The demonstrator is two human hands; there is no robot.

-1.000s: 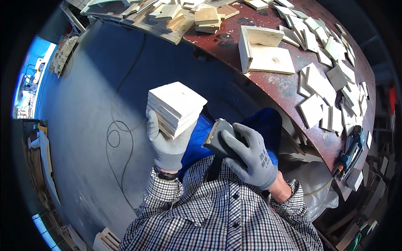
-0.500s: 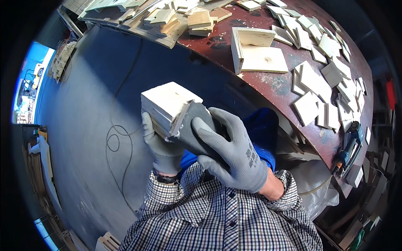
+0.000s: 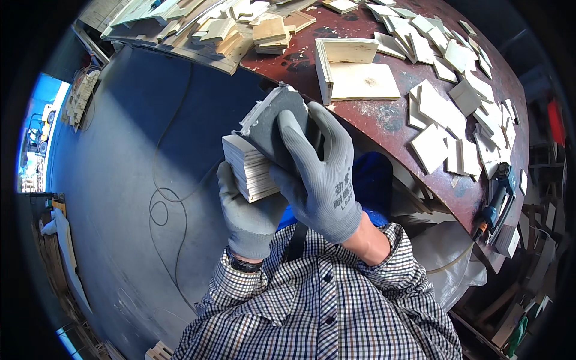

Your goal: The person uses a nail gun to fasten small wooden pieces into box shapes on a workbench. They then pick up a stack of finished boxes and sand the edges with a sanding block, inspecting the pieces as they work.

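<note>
My left hand (image 3: 247,210), in a grey work glove, is wrapped round a stack of thin wooden boards (image 3: 247,168), whose layered edges face up and left. In my right hand (image 3: 324,180), gloved the same way, is a dark grey sanding block (image 3: 270,123) with a pale, ragged-edged layer along its far side. The block lies tilted over the top of the stack and hides most of that face. Fingers of the right hand stretch along the block's back; its thumb is partly hidden near the stack.
A dark red table (image 3: 384,123) spans the upper right, with many loose wooden pieces (image 3: 441,111) and an L-shaped board assembly (image 3: 363,81). Near its right corner lies a blue power tool (image 3: 497,201). A thin cable (image 3: 157,141) curls across the grey floor (image 3: 123,240).
My right hand has pushed the sanding block up and away over the stack. The stack has turned in my left hand, so its layered edges now show more.
</note>
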